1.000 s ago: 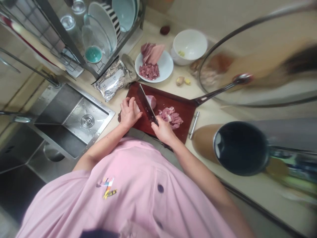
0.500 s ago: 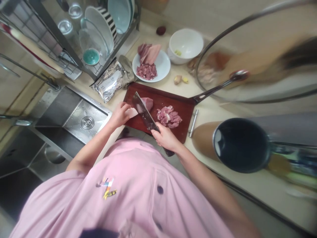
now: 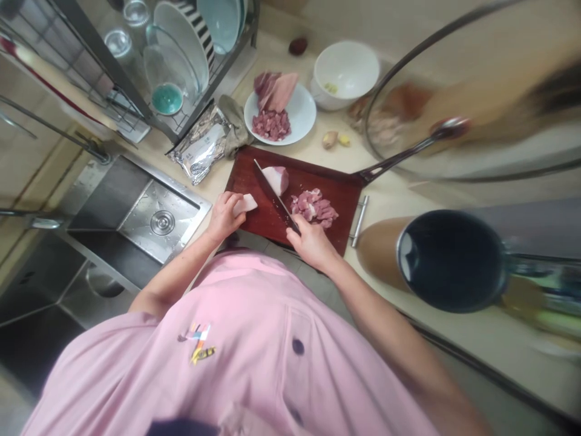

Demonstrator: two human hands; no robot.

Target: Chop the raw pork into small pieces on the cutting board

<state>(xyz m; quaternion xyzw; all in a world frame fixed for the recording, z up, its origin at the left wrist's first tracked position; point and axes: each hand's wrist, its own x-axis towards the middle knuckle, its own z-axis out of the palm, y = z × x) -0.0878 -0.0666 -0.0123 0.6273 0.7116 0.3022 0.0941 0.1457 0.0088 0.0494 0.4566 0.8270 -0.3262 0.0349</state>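
Observation:
My right hand (image 3: pixel 313 243) is closed round the handle of a kitchen knife (image 3: pixel 275 195), whose blade stands edge-on over the red-brown cutting board (image 3: pixel 347 194). Pinched in my left hand (image 3: pixel 226 216) is a pale, whitish piece of meat fat (image 3: pixel 245 204) at the board's left side. A larger chunk of meat (image 3: pixel 276 179) with a white fat layer lies just beyond the blade. To the right of the knife sits a pile of cut meat pieces (image 3: pixel 314 208).
Behind the board stand a plate (image 3: pixel 302 118) of meat, a white bowl (image 3: pixel 347 72) and ginger pieces (image 3: pixel 330 140). A sink (image 3: pixel 145 206) and dish rack (image 3: pixel 158 130) are at left. On the right are a glass lid (image 3: pixel 411 57), a ladle (image 3: pixel 399 156) and a dark pot (image 3: pixel 454 260).
The knife has turned from showing its flat side to edge-on, uncovering more of the meat chunk. My left hand still holds the pale piece. The whole view has shifted slightly.

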